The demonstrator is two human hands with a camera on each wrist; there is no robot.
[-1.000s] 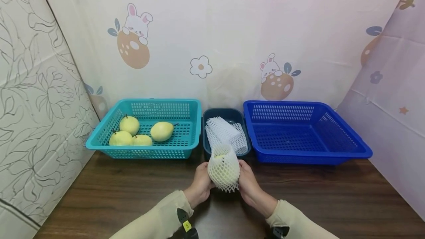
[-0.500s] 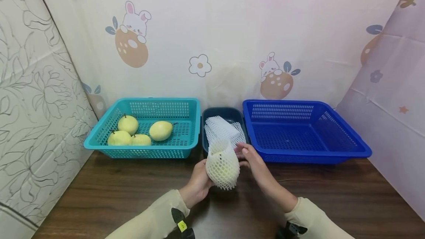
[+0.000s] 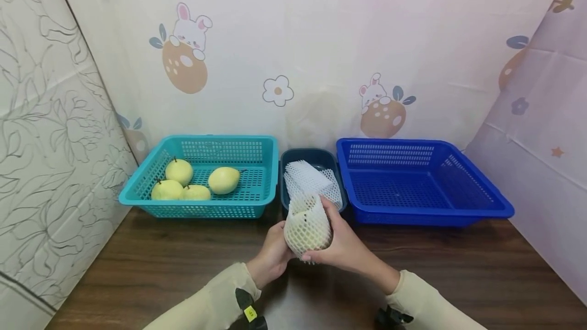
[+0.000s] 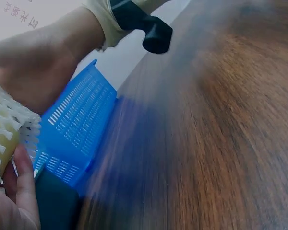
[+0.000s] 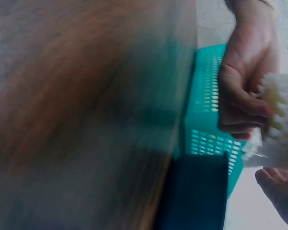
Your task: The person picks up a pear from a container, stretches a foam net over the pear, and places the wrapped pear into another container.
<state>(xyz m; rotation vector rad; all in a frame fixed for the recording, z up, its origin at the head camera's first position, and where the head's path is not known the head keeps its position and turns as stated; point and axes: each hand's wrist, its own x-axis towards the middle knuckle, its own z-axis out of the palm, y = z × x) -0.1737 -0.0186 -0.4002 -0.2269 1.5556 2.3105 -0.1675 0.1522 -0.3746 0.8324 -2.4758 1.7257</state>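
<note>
A pale yellow-green pear in a white foam net sleeve (image 3: 306, 230) is held above the table, in front of the small bin. My left hand (image 3: 271, 256) holds it from the left; its fingers behind the fruit are hidden in the head view. On the other side my right hand (image 3: 350, 248) grips the sleeved pear, thumb at the lower end and fingers up along its right side. In the left wrist view the net (image 4: 2, 129) shows at the left edge. The right wrist view has the net (image 5: 284, 115) between both hands.
A turquoise basket (image 3: 206, 211) with several bare pears (image 3: 223, 181) stands at the left. A small dark bin (image 3: 316, 154) in the middle holds white foam nets (image 3: 308, 177). A blue basket (image 3: 394, 180) is at the right, and a patterned curtain (image 3: 316, 39) hangs behind.
My right hand left the pear's right side, rose beside the upper net, then came back round it with the thumb lower down. The left hand has kept its hold.
</note>
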